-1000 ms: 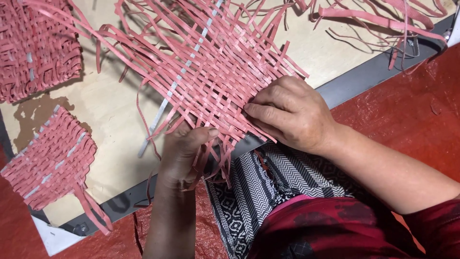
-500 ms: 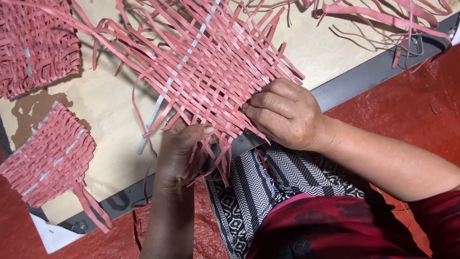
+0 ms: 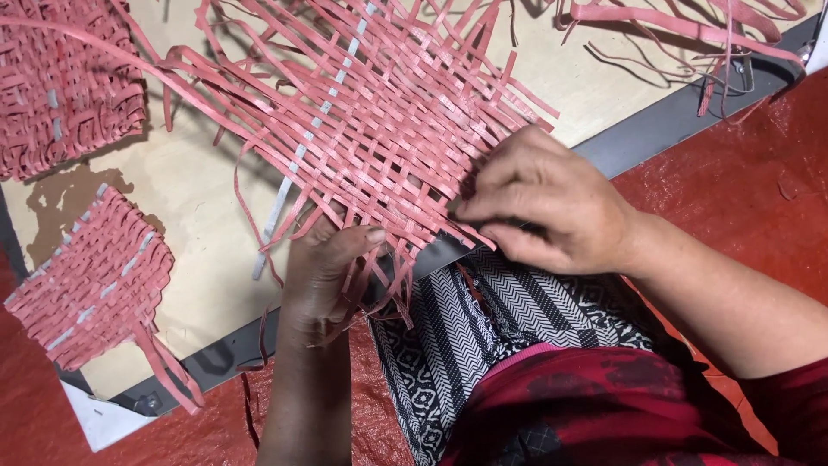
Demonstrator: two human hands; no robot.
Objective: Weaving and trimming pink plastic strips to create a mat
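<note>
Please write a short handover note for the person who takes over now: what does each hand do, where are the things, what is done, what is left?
Left hand: grips strip ends at the near edge of the pink woven mat.
Right hand: presses on the mat's near right edge, fingers among the strips.
Mat lies on the wooden board; two smaller woven pieces lie at the left.
Done: middle is woven.
Left: loose strip ends all around remain unwoven.

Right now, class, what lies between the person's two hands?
In the head view, the near edge of the pink woven mat, its loose strip ends hanging down, spans between the left hand and the right hand.
</note>
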